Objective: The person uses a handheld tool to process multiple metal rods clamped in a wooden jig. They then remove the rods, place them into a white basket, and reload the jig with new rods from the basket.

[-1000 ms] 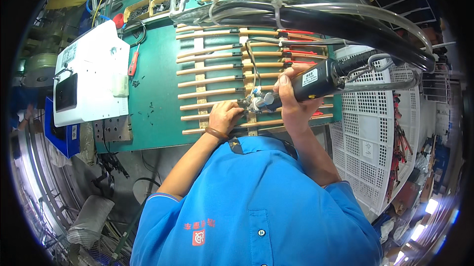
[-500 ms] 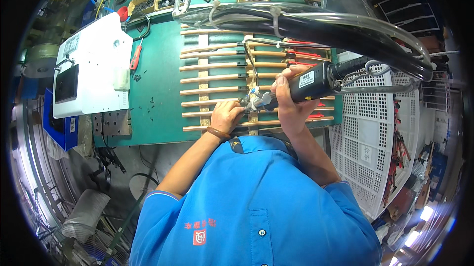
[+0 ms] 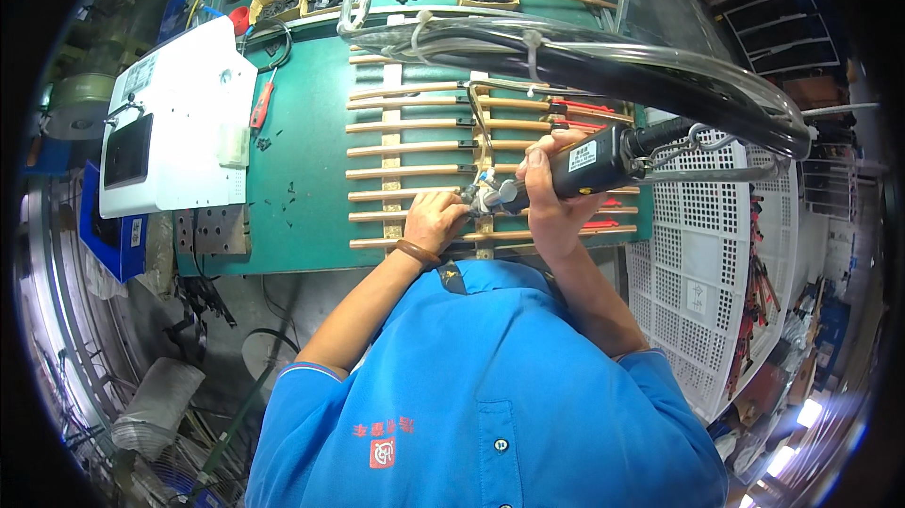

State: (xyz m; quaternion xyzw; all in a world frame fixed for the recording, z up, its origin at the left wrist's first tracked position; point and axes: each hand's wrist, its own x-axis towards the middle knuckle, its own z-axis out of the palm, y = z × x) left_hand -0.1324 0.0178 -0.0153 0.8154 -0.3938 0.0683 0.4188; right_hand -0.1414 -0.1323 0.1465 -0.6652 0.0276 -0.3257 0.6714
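Note:
My right hand [image 3: 554, 206] is wrapped around a black powered screwdriver [image 3: 592, 164], held slanting with its metal nose [image 3: 490, 197] down to the left. Close against that nose, the fingertips of my left hand [image 3: 436, 221] are pressed together over the rods; what they pinch is hidden. Beneath both hands, several light wooden rods [image 3: 401, 149] lie side by side across wooden strips [image 3: 391, 114]. Small black fittings [image 3: 466, 122] sit around their middles. Red pieces [image 3: 586, 108] show at the right ends of some rods.
Thick hoses [image 3: 650, 65] arch over the green table [image 3: 302, 159] to the screwdriver. At left stand a white machine [image 3: 203, 93] and a red-handled screwdriver [image 3: 263, 105]. Boxes of black parts [image 3: 325, 1] are at the back. White perforated crates [image 3: 683, 272] stand at right.
Both hands and the powered screwdriver keep nearly the same place over the rods. The hoses and the tool's rear have shifted slightly left, and the view has moved a little.

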